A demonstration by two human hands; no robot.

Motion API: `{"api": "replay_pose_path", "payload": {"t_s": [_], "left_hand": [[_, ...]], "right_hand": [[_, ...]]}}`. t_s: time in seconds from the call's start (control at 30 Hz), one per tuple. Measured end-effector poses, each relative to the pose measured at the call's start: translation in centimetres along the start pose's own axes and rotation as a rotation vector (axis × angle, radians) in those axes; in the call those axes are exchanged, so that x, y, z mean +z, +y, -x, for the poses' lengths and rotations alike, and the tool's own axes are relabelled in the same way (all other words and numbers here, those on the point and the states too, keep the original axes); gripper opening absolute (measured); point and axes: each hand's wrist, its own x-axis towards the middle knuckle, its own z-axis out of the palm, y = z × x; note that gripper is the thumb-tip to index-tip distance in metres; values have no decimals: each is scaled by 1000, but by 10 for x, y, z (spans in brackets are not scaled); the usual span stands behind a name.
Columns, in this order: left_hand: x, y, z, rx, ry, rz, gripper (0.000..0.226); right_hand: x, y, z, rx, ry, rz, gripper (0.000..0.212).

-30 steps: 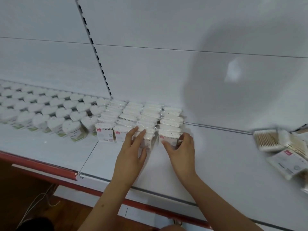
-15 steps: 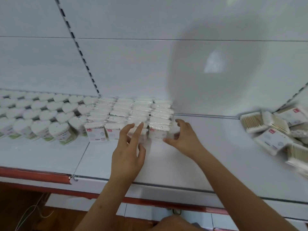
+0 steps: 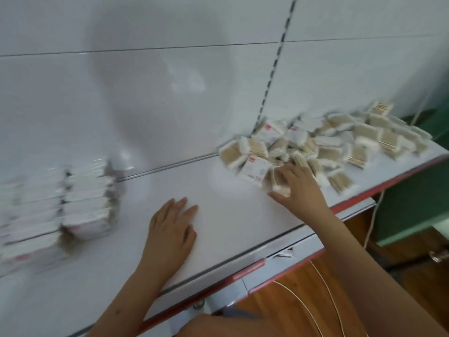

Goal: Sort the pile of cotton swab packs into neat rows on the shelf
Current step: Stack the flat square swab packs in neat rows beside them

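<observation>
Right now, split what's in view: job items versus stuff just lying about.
Job items:
loose pile of swab packs
sorted rows of packs
shelf
pack at the right hand

Lying about:
white cables
wooden floor

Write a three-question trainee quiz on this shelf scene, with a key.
1. True or false: the left hand holds a pack.
2. Which hand reaches the loose pile? A left, B right.
3. Fill in: the neat rows stand to the ___ of the pile.

Key: 1 false, it lies flat on the shelf. 2 B, the right hand grips a pack at the pile's near edge. 3 left.
</observation>
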Motion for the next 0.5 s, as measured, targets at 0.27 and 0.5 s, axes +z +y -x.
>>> {"api": "replay_pose_path", "payload": {"t_s": [0.27,0.5], "left_hand": [[-2,11,-7,-57,-17,24,55],[-29,55,-27,-148,-42,653,38]], "right_hand": [[0,8,17,77,87,-141,44],[-48,-56,12,138,144,-729,22]]}}
